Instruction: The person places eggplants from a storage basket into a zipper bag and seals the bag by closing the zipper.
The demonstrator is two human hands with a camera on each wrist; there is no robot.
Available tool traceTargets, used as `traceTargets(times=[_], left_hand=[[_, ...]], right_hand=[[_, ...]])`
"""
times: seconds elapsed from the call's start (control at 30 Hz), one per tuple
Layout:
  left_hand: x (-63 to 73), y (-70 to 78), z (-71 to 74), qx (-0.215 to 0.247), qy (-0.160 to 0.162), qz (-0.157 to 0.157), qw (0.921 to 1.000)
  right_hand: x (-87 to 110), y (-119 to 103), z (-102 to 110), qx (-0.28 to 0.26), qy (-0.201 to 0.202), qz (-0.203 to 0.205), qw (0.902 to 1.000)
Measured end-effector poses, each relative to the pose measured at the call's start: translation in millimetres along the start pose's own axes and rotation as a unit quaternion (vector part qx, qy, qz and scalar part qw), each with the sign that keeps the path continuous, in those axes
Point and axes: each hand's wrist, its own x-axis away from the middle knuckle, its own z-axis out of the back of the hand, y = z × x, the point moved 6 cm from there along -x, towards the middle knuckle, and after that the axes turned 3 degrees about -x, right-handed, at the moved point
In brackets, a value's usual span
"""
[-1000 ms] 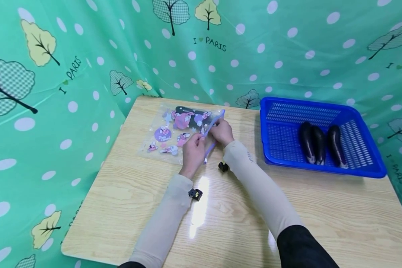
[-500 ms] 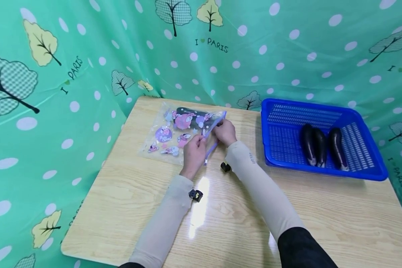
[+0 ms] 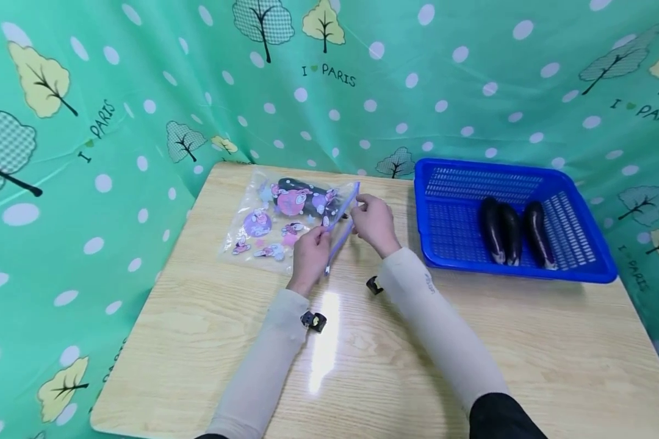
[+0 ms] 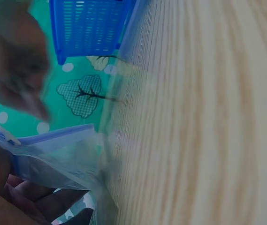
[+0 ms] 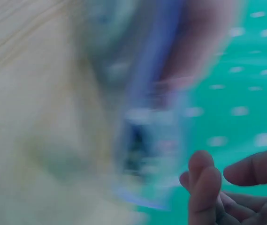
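A clear zip bag [image 3: 257,223] with pink and purple cartoon prints lies flat on the table, its purple zip edge [image 3: 340,244] facing right and parted. Inside it, a dark eggplant [image 3: 309,190] shows through the film near the far side. My left hand [image 3: 310,253] pinches the upper lip of the bag's mouth; the left wrist view has its fingers under the film [image 4: 58,161]. Just right of the mouth is my right hand [image 3: 374,222]. In the right wrist view its thumb and fingers [image 5: 204,187] are apart with nothing between them.
A blue plastic basket [image 3: 425,238] stands at the back right with three eggplants [image 3: 509,231] in it. The wooden table [image 3: 198,341] meets a green printed curtain [image 3: 285,122] at its back and left.
My right hand has come out of the bag's mouth and moved right, letting go of the eggplant end. The left hand keeps its grip on the bag. The head view has shifted slightly.
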Motion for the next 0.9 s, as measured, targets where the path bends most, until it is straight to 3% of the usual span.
traceTargets(times=[0.13, 0.23, 0.33, 0.5, 0.6, 0.7, 0.83, 0.9], left_hand=[[0.2, 0.5, 2.6, -0.012, 0.001, -0.008, 0.9999], [-0.5, 0.1, 1.8, -0.021, -0.01, -0.007, 0.9997], [-2.9, -0.9, -0.6, -0.03, -0.026, -0.002, 0.9992], [-7.8, -1.9, -1.9, -0.043, -0.031, 0.007, 0.9986], [-8.1, -1.6, -2.7, -0.049, -0.035, 0.011, 0.9981], [-6.6, -1.4, -4.9, -0.058, -0.046, 0.013, 0.9972], [-3.1, -1.3, -8.0, -0.063, -0.056, 0.015, 0.9963], [-1.2, -1.3, -9.8, -0.06, -0.059, 0.017, 0.9963]], right_hand=[[29.7, -41.6, 38.9, 0.009, -0.016, 0.064, 0.9978], [39.7, -57.1, 77.4, 0.085, -0.047, 0.1, 0.9903], [29.2, -46.9, 117.5, 0.188, -0.099, 0.089, 0.973], [-8.5, 15.9, 180.1, 0.316, -0.186, -0.013, 0.9302], [-19.4, 61.2, 210.8, 0.342, -0.223, -0.099, 0.9075], [-17.1, 96.9, 229.9, 0.349, -0.266, -0.173, 0.8815], [-8.3, 126.0, 237.7, 0.317, -0.291, -0.234, 0.872], [-4.1, 134.4, 238.5, 0.294, -0.274, -0.258, 0.8786]])
